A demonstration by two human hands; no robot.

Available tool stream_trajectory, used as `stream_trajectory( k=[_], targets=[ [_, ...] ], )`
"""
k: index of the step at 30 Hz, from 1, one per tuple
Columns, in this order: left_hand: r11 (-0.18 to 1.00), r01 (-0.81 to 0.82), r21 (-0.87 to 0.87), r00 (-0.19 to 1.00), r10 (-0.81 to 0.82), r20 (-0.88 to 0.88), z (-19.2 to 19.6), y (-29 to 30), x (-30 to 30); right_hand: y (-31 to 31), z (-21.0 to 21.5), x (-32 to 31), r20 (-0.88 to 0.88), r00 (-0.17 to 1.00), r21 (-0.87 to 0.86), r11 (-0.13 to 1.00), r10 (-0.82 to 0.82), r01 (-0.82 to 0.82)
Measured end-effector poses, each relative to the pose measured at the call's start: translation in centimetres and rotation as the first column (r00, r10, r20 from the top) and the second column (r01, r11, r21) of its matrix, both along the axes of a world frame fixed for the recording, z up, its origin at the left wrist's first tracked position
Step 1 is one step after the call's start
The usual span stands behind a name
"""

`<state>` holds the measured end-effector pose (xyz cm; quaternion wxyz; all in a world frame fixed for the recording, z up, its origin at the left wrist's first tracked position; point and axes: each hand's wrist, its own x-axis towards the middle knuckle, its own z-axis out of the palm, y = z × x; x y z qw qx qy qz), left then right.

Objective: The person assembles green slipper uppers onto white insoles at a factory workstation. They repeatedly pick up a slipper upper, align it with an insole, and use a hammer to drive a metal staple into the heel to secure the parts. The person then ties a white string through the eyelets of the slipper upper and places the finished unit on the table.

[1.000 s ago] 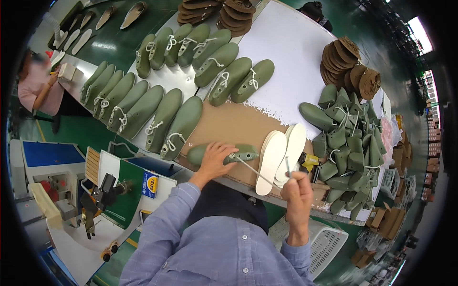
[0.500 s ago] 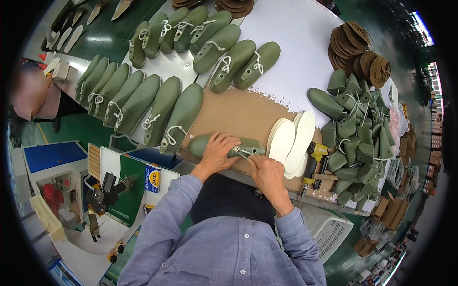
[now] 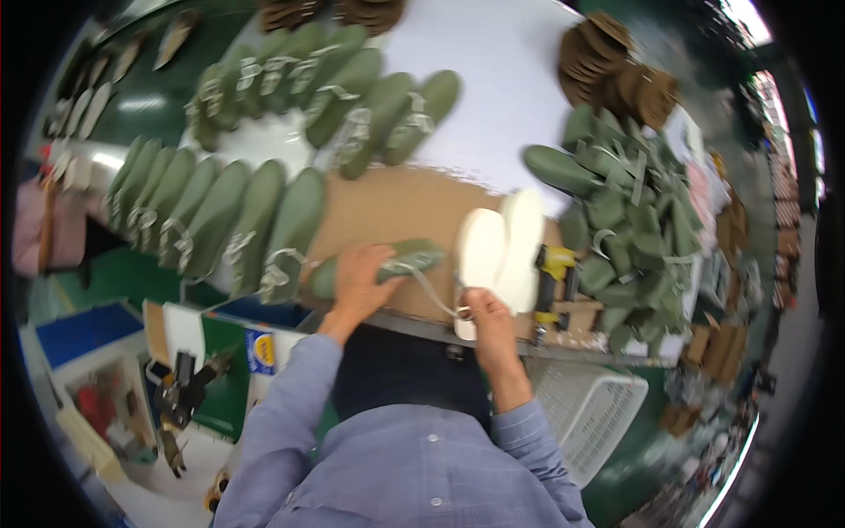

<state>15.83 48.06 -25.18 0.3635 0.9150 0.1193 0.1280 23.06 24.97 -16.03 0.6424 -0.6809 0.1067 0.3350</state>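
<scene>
r hand now apart fr green last, holding cord.

Left of the insoles, the left hand hides part of a shoe form; far beyond them, leftward, the view's top edge crops brown stacks.

The table is looked down on from a person's head; the shirt is seen close below; everything is bent near the rim.
</scene>
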Motion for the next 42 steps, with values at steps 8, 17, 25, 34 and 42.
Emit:
stream_trajectory(
  k=[8, 17, 25, 34, 42],
  targets=[
    [0.830, 0.290, -0.477, 0.941, -0.338, -0.017, 9.1, -7.5, -3.2, 0.2, 0.5, -8.2, -0.288, 0.928, 0.238, 0.921, -0.235, 0.307],
    [0.505, -0.052, -0.862, 0.998, 0.055, -0.029, 8.3, -11.0, -7.8, -2.5, 0.3, -8.5, -0.131, 0.991, 0.125, 0.992, 0.028, -0.011],
    [0.404, -0.174, -0.898, 0.857, 0.512, 0.065, 20.0, -6.5, -14.1, -29.0, -11.8, 7.3, 0.093, 0.771, -0.357, 0.701, -0.630, 0.617],
    [0.718, -0.566, -0.406, 0.778, 0.628, 0.026, 22.9, -16.3, -16.3, -31.1, -10.6, 13.4, -0.160, 0.657, -0.003, 0.666, -0.737, 0.746],
    [0.493, -0.720, -0.489, 0.694, 0.543, -0.473, 8.8, -15.2, -16.2, -37.0, -6.4, 10.8, -0.558, 0.737, 0.595, 0.434, -0.382, 0.676]
  ],
)
